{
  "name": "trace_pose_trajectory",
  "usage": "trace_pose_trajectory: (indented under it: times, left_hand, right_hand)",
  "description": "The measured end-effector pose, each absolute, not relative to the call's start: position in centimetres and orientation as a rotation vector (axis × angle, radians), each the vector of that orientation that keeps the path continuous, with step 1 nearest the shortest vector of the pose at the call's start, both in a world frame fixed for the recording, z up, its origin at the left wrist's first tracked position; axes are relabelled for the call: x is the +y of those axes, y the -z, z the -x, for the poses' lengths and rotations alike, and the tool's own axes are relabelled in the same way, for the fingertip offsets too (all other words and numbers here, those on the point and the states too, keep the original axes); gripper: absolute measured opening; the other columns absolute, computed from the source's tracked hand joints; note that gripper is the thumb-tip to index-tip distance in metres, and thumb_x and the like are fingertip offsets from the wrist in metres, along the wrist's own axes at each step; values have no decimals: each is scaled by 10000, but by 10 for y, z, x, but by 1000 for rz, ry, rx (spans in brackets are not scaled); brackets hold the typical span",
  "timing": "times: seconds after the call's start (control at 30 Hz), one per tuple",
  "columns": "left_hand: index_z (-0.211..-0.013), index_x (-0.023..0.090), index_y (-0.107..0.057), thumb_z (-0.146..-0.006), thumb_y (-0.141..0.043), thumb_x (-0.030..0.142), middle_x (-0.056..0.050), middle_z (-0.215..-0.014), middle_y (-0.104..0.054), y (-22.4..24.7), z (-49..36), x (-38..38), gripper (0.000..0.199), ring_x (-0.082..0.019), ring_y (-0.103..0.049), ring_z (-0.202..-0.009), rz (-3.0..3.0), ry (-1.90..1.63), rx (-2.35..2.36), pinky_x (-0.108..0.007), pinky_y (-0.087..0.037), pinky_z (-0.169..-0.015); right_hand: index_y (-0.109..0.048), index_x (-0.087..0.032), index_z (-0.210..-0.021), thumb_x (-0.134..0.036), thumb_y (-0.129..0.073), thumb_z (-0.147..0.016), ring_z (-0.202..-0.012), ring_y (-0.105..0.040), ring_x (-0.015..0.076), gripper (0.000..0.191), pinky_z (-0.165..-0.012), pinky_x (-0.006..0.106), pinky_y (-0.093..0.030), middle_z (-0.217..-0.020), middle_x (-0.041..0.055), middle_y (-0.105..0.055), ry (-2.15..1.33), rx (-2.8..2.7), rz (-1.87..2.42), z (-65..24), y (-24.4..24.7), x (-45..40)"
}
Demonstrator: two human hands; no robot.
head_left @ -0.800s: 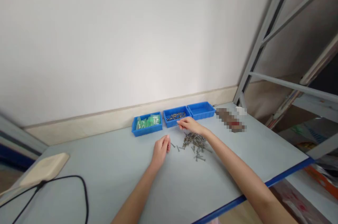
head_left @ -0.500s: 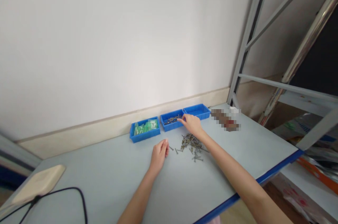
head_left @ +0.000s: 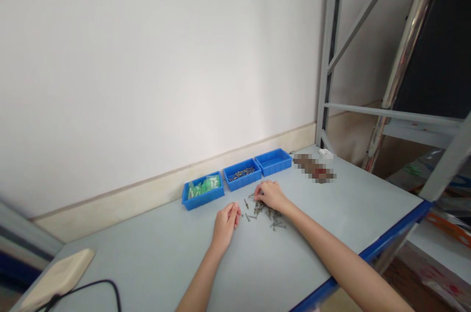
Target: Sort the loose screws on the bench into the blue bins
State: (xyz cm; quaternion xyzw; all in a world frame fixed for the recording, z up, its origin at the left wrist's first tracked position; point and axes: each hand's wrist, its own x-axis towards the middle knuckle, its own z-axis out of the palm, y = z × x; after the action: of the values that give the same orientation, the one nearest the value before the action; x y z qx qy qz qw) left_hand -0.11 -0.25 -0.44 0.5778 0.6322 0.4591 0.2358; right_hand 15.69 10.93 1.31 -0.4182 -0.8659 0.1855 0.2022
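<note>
My right hand (head_left: 271, 195) reaches down to a loose pile of metal screws (head_left: 259, 208) on the table, its fingertips pinched together at the pile's back left edge. Whatever lies between those fingertips is too small to make out. My left hand (head_left: 225, 223) rests on the table to the left of the pile with its fingers curled closed; their contents are hidden. A few stray screws (head_left: 248, 218) lie between the two hands. Behind them, the middle blue bin (head_left: 244, 184) holds similar slim metal pieces (head_left: 243, 174).
The left blue bin (head_left: 204, 199) contains green-and-clear plastic packets (head_left: 203, 186). To the right sits another blue bin (head_left: 274, 169), with a blurred brown object (head_left: 312, 167) beyond it. A cream box (head_left: 59, 277) and black cable (head_left: 106, 281) occupy the left. A metal frame (head_left: 329, 76) rises at right.
My right hand has moved from above the middle blue bin down toward me onto the screw pile. My left hand stays closed in nearly the same place. The camera view has shifted slightly.
</note>
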Motion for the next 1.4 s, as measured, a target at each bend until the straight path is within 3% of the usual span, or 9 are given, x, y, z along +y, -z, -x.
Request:
trace_pose_trajectory:
  times: [0.17,0.33,0.47,0.57,0.77,0.9,1.0,1.23,1.4]
  left_hand:
    - [-831,178,-510,-852,-367,482,49,-511,-506,3,1,-4,336,-105,-433,-413,-1599,-1332,1720,-211,-333,-463]
    - [-604,181,-453,-839,-397,481,58,-419,-420,5,1,-3,385,-93,-401,-395,-1622,-1315,1658,-209,-325,-475]
    - [-611,174,-478,-818,-429,492,55,-426,-424,2,1,-3,383,-89,-393,-394,-1570,-1373,1636,-209,-321,-466]
    - [-674,162,-520,-792,-473,497,51,-456,-450,-1,1,-4,358,-82,-387,-390,-1526,-1388,1599,-202,-307,-438]
    - [-671,155,-545,-745,-522,534,51,-441,-438,-4,-1,-4,387,-84,-392,-395,-1478,-1414,1593,-198,-309,-426]
    - [-562,158,-505,-761,-468,573,43,-409,-413,-4,-1,-4,462,-85,-388,-395,-1482,-1430,1648,-206,-318,-442]
    - [-610,156,-520,-786,-416,579,38,-436,-433,-2,-2,-3,470,-89,-404,-401,-1462,-1434,1605,-210,-334,-444]
    - [-746,159,-536,-781,-437,567,48,-479,-455,0,0,-2,421,-90,-401,-400,-1467,-1440,1575,-207,-314,-429]
    - [-570,165,-483,-813,-413,529,53,-400,-382,-1,1,-3,443,-90,-378,-406,-1511,-1417,1655,-212,-309,-469]
  right_hand:
    - [-651,-168,-833,-239,-554,-791,-694,-589,131,127,-628,213,-373,-773,17,-680,-850,-2335,794,-154,-22,102]
    - [-659,-188,-785,-292,-616,-750,-678,-577,125,118,-594,202,-345,-745,-6,-677,-837,-2411,608,-151,-27,89]
    - [-663,-186,-826,-338,-586,-777,-624,-552,115,177,-580,203,-329,-745,0,-674,-820,-2360,685,-150,-27,85]
    - [-671,-158,-750,-380,-518,-817,-555,-512,111,278,-545,206,-308,-654,12,-652,-875,-2411,734,-150,-27,85]
    - [-642,-149,-719,-348,-421,-867,-580,-505,109,332,-552,200,-308,-672,13,-646,-956,-2402,691,-151,-30,83]
    - [-632,-141,-688,-348,-362,-890,-562,-500,107,395,-557,202,-322,-626,9,-618,-1033,-2394,674,-151,-31,81]
    - [-629,-143,-673,-358,-341,-900,-550,-498,106,425,-563,203,-333,-601,6,-604,-1057,-2384,630,-151,-30,81]
    - [-651,-167,-831,-337,-427,-870,-631,-525,119,284,-622,209,-349,-780,16,-659,-933,-2383,616,-151,-29,84]
    - [-625,-142,-659,-342,-330,-902,-548,-498,110,431,-573,210,-345,-595,7,-589,-1023,-2427,565,-151,-27,86]
